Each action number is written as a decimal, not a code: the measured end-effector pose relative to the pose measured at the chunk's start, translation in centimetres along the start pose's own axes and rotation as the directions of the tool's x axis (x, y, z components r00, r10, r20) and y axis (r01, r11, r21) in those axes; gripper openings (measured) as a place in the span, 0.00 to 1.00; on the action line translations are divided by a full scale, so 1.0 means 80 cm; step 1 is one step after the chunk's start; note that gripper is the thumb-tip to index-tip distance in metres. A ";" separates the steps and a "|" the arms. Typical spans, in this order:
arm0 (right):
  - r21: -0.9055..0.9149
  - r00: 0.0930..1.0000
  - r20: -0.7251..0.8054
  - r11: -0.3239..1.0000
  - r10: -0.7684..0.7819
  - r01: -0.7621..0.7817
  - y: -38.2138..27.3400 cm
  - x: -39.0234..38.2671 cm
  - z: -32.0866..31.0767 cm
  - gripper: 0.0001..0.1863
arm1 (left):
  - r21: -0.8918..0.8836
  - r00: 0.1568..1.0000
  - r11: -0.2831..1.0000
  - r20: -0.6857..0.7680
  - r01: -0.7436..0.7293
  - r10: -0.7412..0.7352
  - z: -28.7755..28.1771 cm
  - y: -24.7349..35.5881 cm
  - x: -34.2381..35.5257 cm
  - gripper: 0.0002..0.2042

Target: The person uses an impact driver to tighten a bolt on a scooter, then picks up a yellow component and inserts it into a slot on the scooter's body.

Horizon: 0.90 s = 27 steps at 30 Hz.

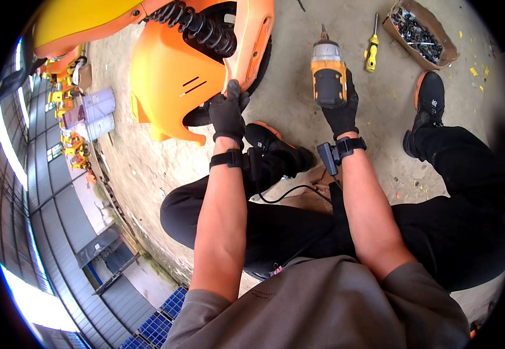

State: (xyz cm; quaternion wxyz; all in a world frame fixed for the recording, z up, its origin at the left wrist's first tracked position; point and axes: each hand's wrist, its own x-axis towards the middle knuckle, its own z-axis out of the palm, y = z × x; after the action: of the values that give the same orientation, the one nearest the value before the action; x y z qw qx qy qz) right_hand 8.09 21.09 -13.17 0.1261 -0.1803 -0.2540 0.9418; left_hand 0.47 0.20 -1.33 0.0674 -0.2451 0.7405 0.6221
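Observation:
My left hand, in a black glove, grips the lower end of an orange fork arm on a yellow and orange motorbike or scooter. Beside that arm are a black coil-spring shock absorber and an orange mudguard with two slots, partly covering a black tyre. In my gloved right hand is a yellow and black cordless impact driver, held apart from the vehicle, its bit pointing away from me. Its handle is hidden behind its body and my hand.
A yellow-handled screwdriver lies on the concrete floor right of the driver. Beyond it stands a cardboard box full of small dark fasteners. My black shoes flank the work spot. Bluish-white drums and several yellow vehicles stand far left.

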 end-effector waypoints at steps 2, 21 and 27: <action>0.608 0.985 0.082 0.775 0.151 -0.170 0.016 -0.001 -0.027 0.23 | 0.010 0.999 0.999 0.001 -0.052 0.052 0.008 0.004 -0.001 0.14; -0.992 0.926 0.002 0.119 -0.378 0.050 0.015 -0.037 -0.016 0.14 | 0.075 0.977 0.977 -0.054 -0.201 0.206 -0.007 -0.005 -0.007 0.12; -0.967 0.938 -0.012 0.243 -0.346 0.077 0.033 -0.039 -0.050 0.18 | 0.252 0.975 0.946 -0.038 -0.203 0.219 -0.008 -0.004 -0.006 0.14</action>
State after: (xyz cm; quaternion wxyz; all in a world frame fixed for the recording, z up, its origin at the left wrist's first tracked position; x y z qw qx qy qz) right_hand 12.11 19.62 -16.90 0.1462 -0.2876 -0.7739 0.5451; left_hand 1.17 -0.35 -1.31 0.0060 -0.1745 0.8358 0.5206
